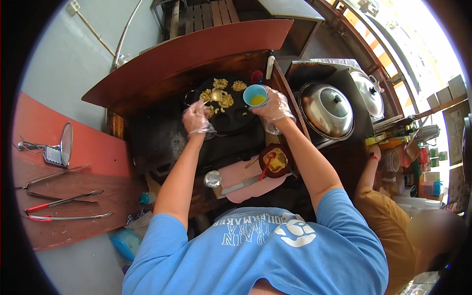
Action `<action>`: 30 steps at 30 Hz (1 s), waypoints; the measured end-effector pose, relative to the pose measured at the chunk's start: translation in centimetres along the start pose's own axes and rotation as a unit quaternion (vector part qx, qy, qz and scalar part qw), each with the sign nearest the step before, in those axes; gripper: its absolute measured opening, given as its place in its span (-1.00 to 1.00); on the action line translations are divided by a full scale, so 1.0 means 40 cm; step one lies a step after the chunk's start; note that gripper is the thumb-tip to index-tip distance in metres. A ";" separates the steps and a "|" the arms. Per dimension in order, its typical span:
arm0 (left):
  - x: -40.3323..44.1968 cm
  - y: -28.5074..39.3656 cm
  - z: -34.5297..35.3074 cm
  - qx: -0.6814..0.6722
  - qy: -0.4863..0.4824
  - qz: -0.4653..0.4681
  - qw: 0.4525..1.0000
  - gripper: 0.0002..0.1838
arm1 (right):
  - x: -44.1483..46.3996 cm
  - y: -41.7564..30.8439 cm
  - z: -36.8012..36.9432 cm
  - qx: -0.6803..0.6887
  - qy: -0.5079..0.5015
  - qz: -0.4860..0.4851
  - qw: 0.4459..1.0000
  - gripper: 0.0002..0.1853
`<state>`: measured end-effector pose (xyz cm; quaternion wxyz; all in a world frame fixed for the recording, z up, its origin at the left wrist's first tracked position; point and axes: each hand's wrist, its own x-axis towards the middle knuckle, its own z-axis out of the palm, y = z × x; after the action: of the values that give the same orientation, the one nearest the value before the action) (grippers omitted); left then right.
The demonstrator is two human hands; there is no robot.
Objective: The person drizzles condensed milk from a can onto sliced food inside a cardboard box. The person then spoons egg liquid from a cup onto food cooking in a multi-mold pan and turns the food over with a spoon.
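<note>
My left hand (195, 118), in a clear plastic glove, is closed on the handle of a golden spoon (216, 95). The spoon's bowl is over a dark round pan (231, 129) with round hollows. Clumps of yellowish, curled pieces like macaroni (226, 101) lie in several hollows; others show bare. On the pan's right side, my right hand (278, 107), also gloved, grips a light blue cup (255, 95). Yellow liquid shows inside the cup, which tilts slightly toward me. Whether the spoon touches the food I cannot tell.
Nearer me, a pink board (238, 174) carries a long spatula (241, 186) and a foil-topped container (212, 179). Beside it sits a dark red bowl (278, 167). At right stands a lidded metal pot (327, 110) and a co-worker (388, 216). Tongs (69, 202) lie left.
</note>
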<state>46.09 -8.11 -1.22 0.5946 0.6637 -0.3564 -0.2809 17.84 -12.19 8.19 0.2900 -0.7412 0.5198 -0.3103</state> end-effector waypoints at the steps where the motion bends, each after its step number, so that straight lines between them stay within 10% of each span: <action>1: 0.004 0.001 -0.001 -0.003 0.001 0.002 1.000 -0.82 | 0.000 -0.003 0.003 -0.002 0.009 -0.005 1.000 -0.30; 3: -0.008 0.026 -0.017 -0.266 0.033 -0.113 0.957 -0.79 | -0.005 -0.006 0.006 -0.002 0.012 -0.009 1.000 -0.32; 7: -0.081 0.180 -0.059 -0.332 -0.020 -0.089 0.939 -0.82 | -0.013 -0.018 0.025 0.013 0.019 -0.059 0.998 -0.29; 11: -0.167 0.233 -0.050 -0.212 -0.141 0.042 0.966 -0.78 | -0.008 -0.031 0.059 -0.020 0.045 -0.133 0.990 -0.22; 17: -0.195 0.196 -0.019 0.069 -0.080 0.304 0.947 -0.81 | 0.002 -0.091 0.096 -0.081 0.051 -0.230 0.968 -0.31; 30: -0.169 0.129 -0.055 -0.279 -0.044 -0.176 0.943 -0.82 | 0.027 -0.123 0.170 -0.115 -0.002 -0.204 0.972 -0.28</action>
<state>43.16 -1.55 3.82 0.6808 0.5099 -0.1671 -0.4986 26.21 -11.06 7.71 0.1344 -0.8607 0.3895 -0.2989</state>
